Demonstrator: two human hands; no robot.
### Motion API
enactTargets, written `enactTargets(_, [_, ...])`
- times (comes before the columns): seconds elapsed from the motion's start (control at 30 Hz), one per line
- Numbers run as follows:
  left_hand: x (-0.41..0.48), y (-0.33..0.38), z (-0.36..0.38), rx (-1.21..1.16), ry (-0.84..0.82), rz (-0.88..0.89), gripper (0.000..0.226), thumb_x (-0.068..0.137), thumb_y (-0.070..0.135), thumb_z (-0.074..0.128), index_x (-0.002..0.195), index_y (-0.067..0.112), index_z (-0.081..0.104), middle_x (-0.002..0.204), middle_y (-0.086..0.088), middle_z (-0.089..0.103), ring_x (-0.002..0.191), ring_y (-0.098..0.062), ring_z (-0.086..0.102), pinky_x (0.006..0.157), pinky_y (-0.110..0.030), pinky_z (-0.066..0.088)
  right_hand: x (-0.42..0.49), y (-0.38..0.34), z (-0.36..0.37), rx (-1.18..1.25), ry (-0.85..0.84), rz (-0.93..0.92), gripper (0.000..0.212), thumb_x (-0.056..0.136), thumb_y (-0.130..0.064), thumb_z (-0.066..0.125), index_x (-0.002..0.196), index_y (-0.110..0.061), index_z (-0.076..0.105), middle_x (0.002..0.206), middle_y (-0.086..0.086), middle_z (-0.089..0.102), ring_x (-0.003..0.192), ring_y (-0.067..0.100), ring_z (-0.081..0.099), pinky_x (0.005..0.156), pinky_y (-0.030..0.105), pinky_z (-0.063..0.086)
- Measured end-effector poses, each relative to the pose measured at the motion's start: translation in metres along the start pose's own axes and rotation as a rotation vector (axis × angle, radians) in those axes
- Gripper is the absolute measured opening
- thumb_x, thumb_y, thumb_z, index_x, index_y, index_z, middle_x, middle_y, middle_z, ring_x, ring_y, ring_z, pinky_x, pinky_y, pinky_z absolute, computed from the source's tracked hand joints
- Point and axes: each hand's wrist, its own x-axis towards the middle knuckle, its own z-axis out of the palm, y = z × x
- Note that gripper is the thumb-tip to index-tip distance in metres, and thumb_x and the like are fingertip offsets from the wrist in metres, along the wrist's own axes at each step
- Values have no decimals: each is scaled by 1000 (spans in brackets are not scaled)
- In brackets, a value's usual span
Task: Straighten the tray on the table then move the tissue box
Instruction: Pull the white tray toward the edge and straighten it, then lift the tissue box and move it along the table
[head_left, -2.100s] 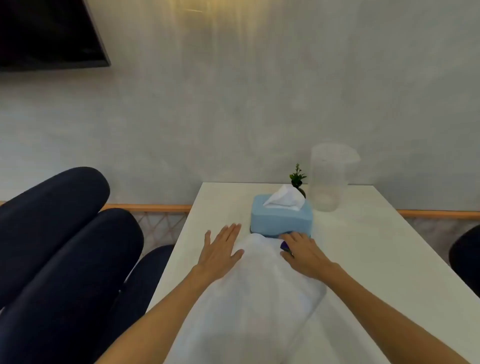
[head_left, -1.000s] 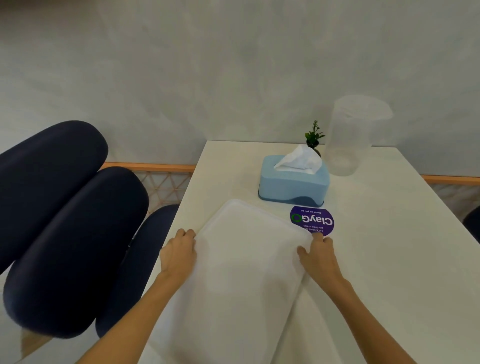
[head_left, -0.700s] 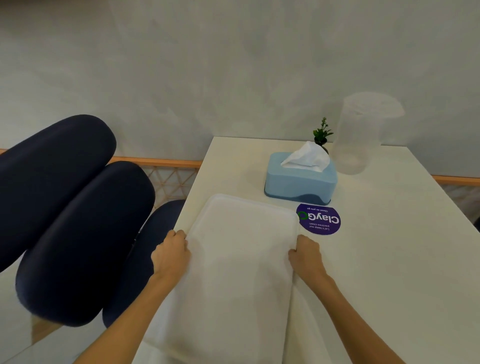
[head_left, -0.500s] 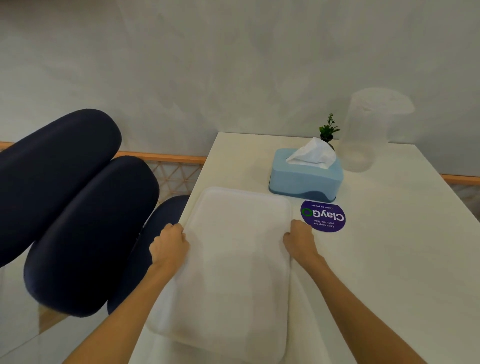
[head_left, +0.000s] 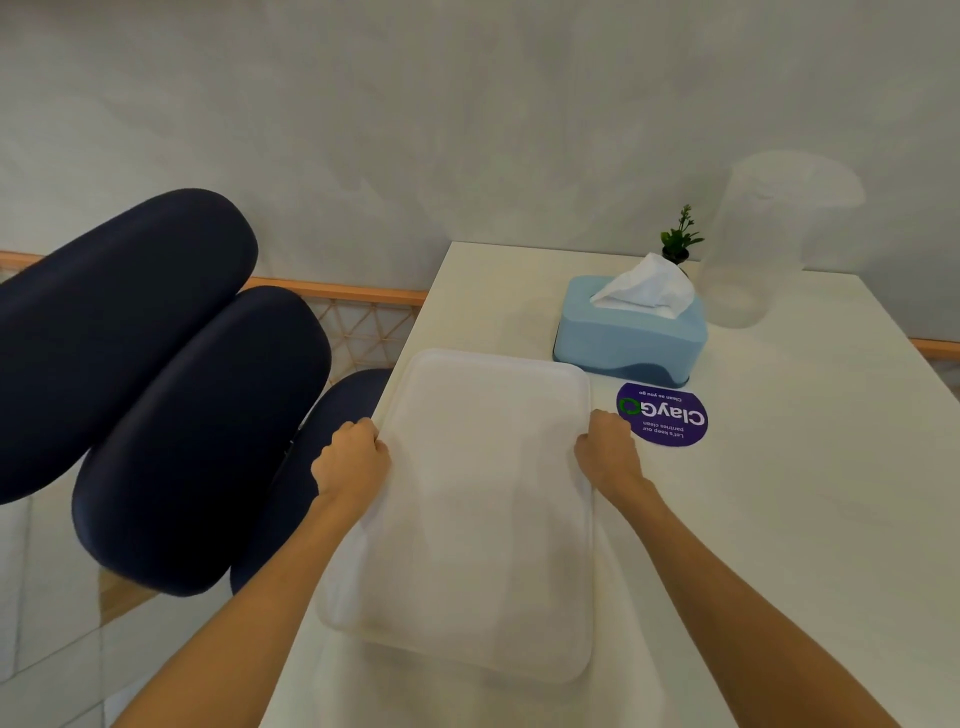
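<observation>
Both hands (head_left: 351, 462) (head_left: 609, 453) pinch tray (head_left: 488, 499) edges; tray now squared vs. skewed earlier.

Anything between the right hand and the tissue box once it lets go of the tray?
Nothing visible. The right hand grips the tray by its right edge; the tissue box sits beyond it. Only a flat purple sticker on the table lies between, no obstacle. The left hand holds the opposite edge.

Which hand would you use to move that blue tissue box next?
Probably the right hand. It grips the tray edge on the side where the tissue box stands, just ahead of it. The left hand would have to cross over the tray.
</observation>
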Motion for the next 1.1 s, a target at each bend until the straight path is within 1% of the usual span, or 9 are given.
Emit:
enactTargets(0.17, [2,0,-7,-3,-46,-24,16,91,18,55,104,11,59,97,-8,63,73,-21,55,61,-31,43,2,4,-5,41,-27,12,21,92,-5,48,107,6,56,111,22,61,87,31,60,81,41,54])
enactTargets(0.3, [14,15,-23,-68,-10,54,31,89,26,59,118,15,56,112,-6,62,90,-26,61,69,-38,50,6,15,-31,75,29,15,28,90,-8,53,114,6,57,112,21,62,104,38,59,78,38,48])
enactTargets(0.43, [35,60,-37,-257,-43,172,35,90,25,59,123,14,54,119,-5,63,101,-27,61,83,-42,53,25,31,-67,162,138,53,34,89,-8,50,121,2,59,122,22,62,104,37,59,76,32,47])
enactTargets(0.57, [56,125,-38,-519,-161,240,32,89,25,61,118,12,57,111,-6,64,95,-23,59,83,-38,53,45,43,-99,278,238,110,40,90,-14,54,128,-1,49,123,22,60,84,27,57,53,21,41])
enactTargets(0.7, [69,194,-28,-759,-322,167,40,89,29,60,125,11,56,116,-4,60,97,-21,55,80,-29,44,71,46,-114,436,315,219,46,95,-21,49,136,-3,41,133,22,54,111,37,58,76,34,46])
enactTargets(0.83, [85,240,-8,-822,-454,89,54,91,36,56,138,11,43,140,-8,49,121,-25,50,89,-29,38,95,43,-117,593,272,304,55,97,-35,44,143,-7,32,145,17,43,127,36,46,99,45,44])
enactTargets(0.93, [91,260,8,-811,-534,61,63,93,40,52,144,8,32,146,-9,41,125,-26,46,89,-32,38,109,41,-115,659,216,342,60,94,-44,42,143,-10,33,145,15,43,126,36,47,102,49,43])
enactTargets(1.03, [95,270,21,-836,-600,16,57,90,44,52,134,10,41,133,-10,52,104,-26,54,81,-36,49,120,43,-111,699,184,342,60,94,-46,43,142,-10,36,143,14,46,124,35,49,101,49,46])
enactTargets(1.1, [98,272,29,-865,-641,-12,56,86,49,54,126,12,46,124,-11,57,104,-28,59,87,-44,55,125,48,-108,718,172,338,60,93,-47,43,141,-11,37,141,13,48,122,33,51,100,48,46])
